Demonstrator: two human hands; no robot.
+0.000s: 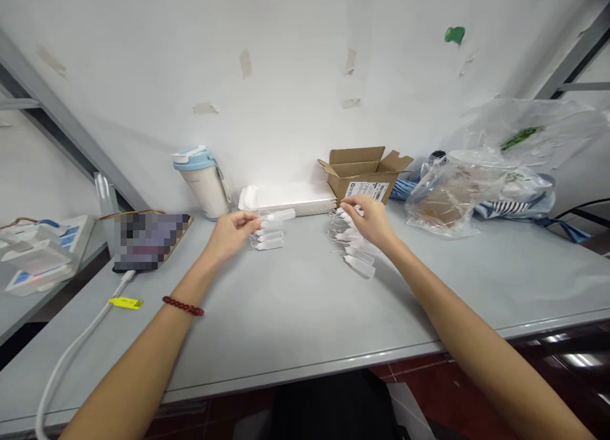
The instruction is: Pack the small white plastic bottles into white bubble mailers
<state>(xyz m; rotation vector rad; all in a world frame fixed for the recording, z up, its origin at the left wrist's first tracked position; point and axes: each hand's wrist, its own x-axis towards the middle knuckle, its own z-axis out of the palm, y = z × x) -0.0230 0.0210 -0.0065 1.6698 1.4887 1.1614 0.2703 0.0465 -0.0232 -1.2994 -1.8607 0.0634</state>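
My left hand (234, 232) is closed in a pinch at the white narrow end of a small translucent plastic tube (283, 215). Just below it, several similar tubes (271, 243) lie side by side on the grey table (286, 313), with thin threads at their ends. To the right, my right hand (369, 219) pinches with thumb and forefinger above a second group of these tubes (359, 266). What its fingertips hold, if anything, is too small to make out. The hand covers part of that group.
Behind the hands lie a stack of flat white pieces (300, 199) and an open cardboard box (365, 173). A tumbler (203, 182) and a phone (152, 240) with a white cable (71, 351) stand left. Plastic bags (443, 201) and blue cloth (519, 208) occupy the right.
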